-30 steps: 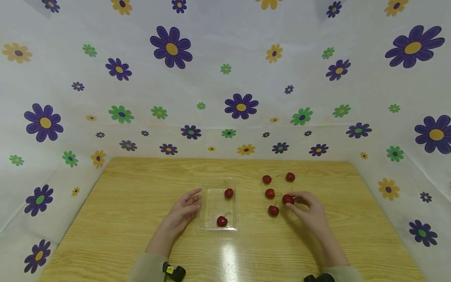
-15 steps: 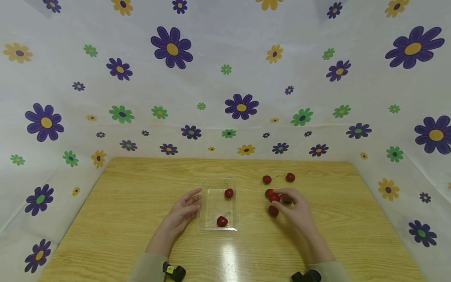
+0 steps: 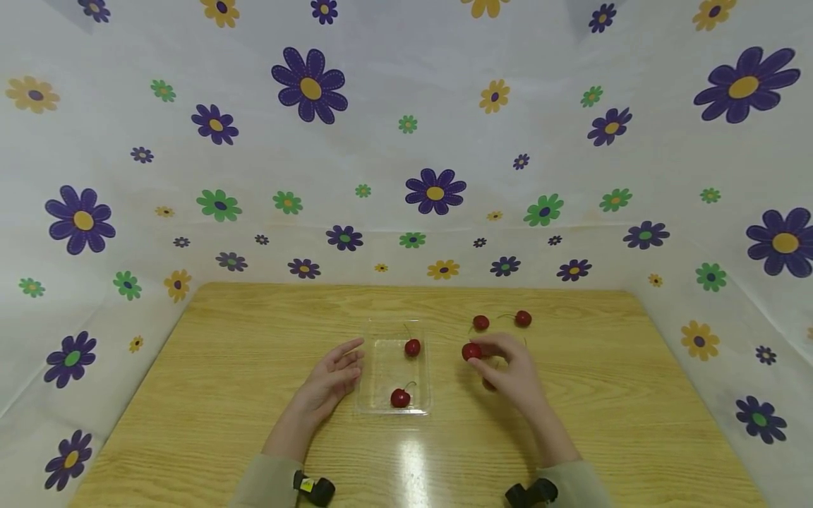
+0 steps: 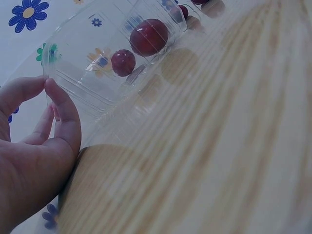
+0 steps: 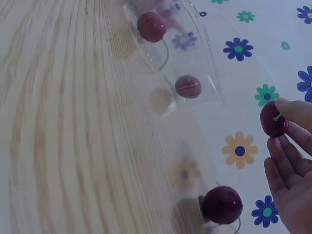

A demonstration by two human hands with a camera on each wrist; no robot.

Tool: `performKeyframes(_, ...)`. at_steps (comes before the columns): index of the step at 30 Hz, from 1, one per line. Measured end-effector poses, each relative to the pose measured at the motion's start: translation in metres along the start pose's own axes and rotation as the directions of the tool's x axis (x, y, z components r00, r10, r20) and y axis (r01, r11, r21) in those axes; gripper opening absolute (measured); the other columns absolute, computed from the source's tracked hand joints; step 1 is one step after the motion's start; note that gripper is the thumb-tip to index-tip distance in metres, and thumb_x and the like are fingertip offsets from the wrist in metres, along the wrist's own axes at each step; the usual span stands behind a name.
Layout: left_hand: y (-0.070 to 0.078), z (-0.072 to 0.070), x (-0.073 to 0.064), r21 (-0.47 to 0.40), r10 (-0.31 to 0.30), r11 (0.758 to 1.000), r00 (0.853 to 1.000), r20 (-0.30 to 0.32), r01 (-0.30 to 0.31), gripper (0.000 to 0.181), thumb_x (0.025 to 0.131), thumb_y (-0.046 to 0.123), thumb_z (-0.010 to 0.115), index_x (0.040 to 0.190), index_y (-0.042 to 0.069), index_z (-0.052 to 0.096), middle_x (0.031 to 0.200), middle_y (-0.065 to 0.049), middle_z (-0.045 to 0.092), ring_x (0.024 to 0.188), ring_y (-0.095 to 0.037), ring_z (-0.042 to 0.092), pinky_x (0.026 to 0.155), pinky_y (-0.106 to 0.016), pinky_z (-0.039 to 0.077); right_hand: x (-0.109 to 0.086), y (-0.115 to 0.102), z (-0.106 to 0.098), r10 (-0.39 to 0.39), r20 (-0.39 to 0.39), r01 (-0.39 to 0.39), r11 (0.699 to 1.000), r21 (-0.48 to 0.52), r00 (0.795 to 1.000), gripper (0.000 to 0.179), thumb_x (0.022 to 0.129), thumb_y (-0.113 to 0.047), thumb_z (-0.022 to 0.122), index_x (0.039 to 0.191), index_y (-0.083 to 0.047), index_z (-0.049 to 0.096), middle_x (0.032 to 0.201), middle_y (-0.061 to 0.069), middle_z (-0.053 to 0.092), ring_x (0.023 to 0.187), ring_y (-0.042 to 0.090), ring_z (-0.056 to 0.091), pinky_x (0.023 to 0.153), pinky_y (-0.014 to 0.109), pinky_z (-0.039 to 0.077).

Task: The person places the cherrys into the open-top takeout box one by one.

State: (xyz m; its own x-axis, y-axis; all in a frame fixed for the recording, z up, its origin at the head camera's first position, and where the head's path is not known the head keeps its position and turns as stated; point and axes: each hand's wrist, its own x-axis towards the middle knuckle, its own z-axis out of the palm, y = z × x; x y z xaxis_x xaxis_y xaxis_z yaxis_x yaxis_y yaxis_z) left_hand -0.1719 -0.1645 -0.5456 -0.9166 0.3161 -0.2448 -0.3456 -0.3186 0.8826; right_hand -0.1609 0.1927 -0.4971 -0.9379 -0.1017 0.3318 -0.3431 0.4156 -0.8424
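A dark red cherry [image 3: 471,351] is pinched between the thumb and fingers of my right hand [image 3: 513,372], raised off the table in the right wrist view. To its left stands a clear plastic container [image 3: 389,409] with two cherries inside, one toward the back [image 3: 412,347] and one near the front [image 3: 400,398]. My left hand [image 3: 330,384] lies at the container's left side, its fingers loosely bent and the fingertips touching or close to the wall. Another cherry [image 3: 488,384] is partly hidden under my right hand.
Two more cherries with stems, one nearer [image 3: 480,322] and one farther right [image 3: 524,319], lie behind my right hand. The wooden table [image 3: 254,331] meets a white flowered cloth [image 3: 375,155] at its back and sides.
My right hand has carried the pinched cherry leftward, from the loose group toward the container. My left hand and the container have stayed in place.
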Motion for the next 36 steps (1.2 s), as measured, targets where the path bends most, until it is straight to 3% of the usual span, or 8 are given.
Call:
performKeyframes(4,0.0,0.0,0.0,-0.003,0.002,1.0,1.0,-0.003,-0.002,0.064,0.101,-0.01,0.056,0.161,0.004,0.038,0.125,0.004,0.056,0.107,-0.006,0.06,0.088,-0.017,0.054,0.002,-0.006,0.007,0.001,0.017,-0.001,1.0,-0.009,1.0,0.03,0.088,0.001,0.084,0.118,-0.001,0.077,0.112,0.017,0.074,0.097,0.0,0.063,0.092,0.029,0.058)
performKeyframes(12,0.001,0.001,0.0,-0.008,-0.002,1.0,1.0,-0.016,0.002,0.062,0.101,-0.011,0.054,0.16,0.004,0.04,0.124,0.005,0.056,0.108,-0.006,0.06,0.088,-0.017,0.054,0.006,-0.013,0.02,0.076,0.046,-0.074,0.997,-0.032,0.996,0.032,0.089,-0.006,0.085,0.119,-0.008,0.077,0.118,0.011,0.074,0.103,0.005,0.066,0.097,0.042,0.056)
performKeyframes(20,0.0,0.001,0.0,0.002,-0.003,1.0,1.0,-0.015,0.004,0.063,0.101,-0.009,0.056,0.161,0.005,0.039,0.126,0.003,0.054,0.111,-0.007,0.059,0.088,-0.018,0.053,0.009,-0.02,0.029,0.017,0.083,-0.019,1.0,0.019,0.996,0.031,0.088,-0.003,0.085,0.118,-0.006,0.077,0.116,0.012,0.075,0.102,0.007,0.067,0.1,0.031,0.057)
performKeyframes(29,0.0,0.001,0.0,0.012,-0.008,1.0,1.0,-0.018,0.009,0.065,0.101,-0.008,0.057,0.162,0.004,0.037,0.128,0.002,0.053,0.113,-0.008,0.057,0.089,-0.018,0.053,0.009,-0.031,0.04,0.001,0.112,-0.005,1.0,0.028,0.994,0.032,0.088,-0.005,0.085,0.119,-0.006,0.077,0.114,0.01,0.074,0.102,0.011,0.068,0.1,0.033,0.057)
performKeyframes(36,-0.001,0.001,0.001,0.002,-0.007,1.0,1.0,-0.023,0.007,0.063,0.101,-0.009,0.056,0.161,0.006,0.04,0.127,0.003,0.054,0.111,-0.007,0.058,0.09,-0.019,0.054,0.011,-0.04,0.051,-0.026,0.152,0.02,0.999,0.037,0.988,0.031,0.089,-0.006,0.085,0.119,-0.007,0.077,0.115,0.008,0.075,0.103,0.021,0.069,0.098,0.038,0.059)
